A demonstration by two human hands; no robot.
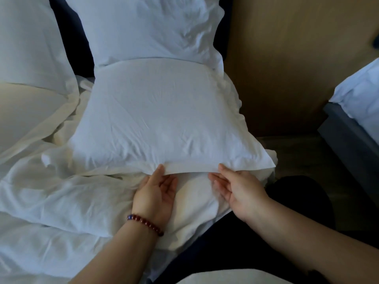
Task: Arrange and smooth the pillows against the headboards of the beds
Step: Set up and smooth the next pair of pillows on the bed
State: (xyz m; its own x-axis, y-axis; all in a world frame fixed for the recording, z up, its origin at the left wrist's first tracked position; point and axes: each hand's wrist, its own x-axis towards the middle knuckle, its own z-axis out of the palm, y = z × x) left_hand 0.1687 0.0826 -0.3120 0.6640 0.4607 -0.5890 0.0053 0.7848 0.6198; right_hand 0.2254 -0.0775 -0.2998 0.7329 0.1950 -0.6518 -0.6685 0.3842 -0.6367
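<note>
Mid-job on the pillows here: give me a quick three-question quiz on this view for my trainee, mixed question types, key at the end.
1. True or false: the front pillow lies in front of the upright pillow that leans on the dark headboard.
2. Which part of the front pillow do both hands pinch? A) its far corners B) the flat flap on its near edge C) its middle
3. Fill in: the beaded bracelet is on the ___ wrist.

Key:
1. True.
2. B: the left hand and right hand each pinch the near flap, thumbs on top.
3. Left.
</note>
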